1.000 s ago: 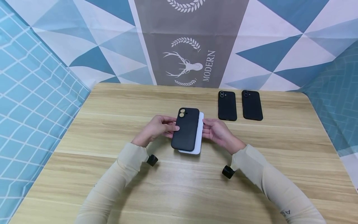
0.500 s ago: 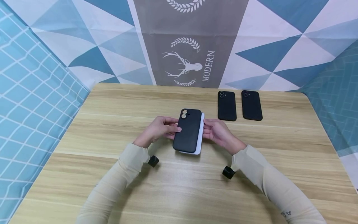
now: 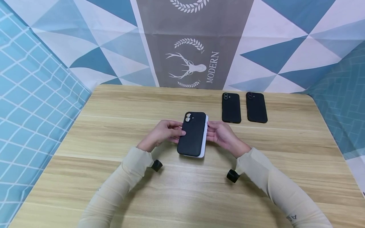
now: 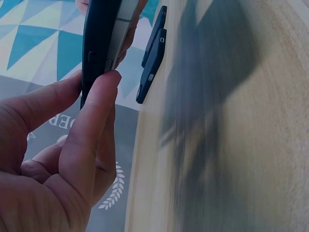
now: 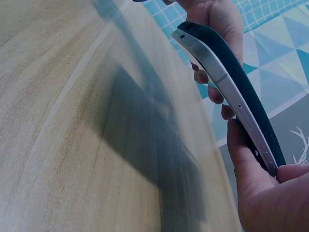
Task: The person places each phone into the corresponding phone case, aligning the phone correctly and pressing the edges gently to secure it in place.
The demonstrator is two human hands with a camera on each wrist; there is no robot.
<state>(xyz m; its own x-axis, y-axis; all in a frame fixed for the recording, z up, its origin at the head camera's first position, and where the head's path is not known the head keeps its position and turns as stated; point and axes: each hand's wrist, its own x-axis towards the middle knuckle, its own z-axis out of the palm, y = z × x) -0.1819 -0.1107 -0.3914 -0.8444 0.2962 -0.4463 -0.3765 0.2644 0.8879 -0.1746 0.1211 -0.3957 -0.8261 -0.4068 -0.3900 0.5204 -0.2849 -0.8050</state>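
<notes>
A black phone case (image 3: 191, 136) lies back-side up over a white phone (image 3: 203, 139), shifted left so a pale strip of the phone shows along the right. Bare tabletop shows through the case's camera holes. My left hand (image 3: 166, 131) pinches the left edge, thumb on the case's back and a finger against the phone's side (image 4: 120, 34). The phone's right edge is held by my right hand (image 3: 222, 136), fingers behind it. In the right wrist view the case (image 5: 248, 94) sits against the phone's back, and both are raised off the table with a shadow beneath.
Two black phones or cases with camera rings, a left one (image 3: 231, 108) and a right one (image 3: 257, 107), lie side by side at the table's back right. The wooden table (image 3: 182, 196) meets a patterned cloth backdrop (image 3: 148, 41) behind.
My left hand has shifted slightly right and toward me with the case, which now covers more of the phone. My right hand and the phone have hardly moved.
</notes>
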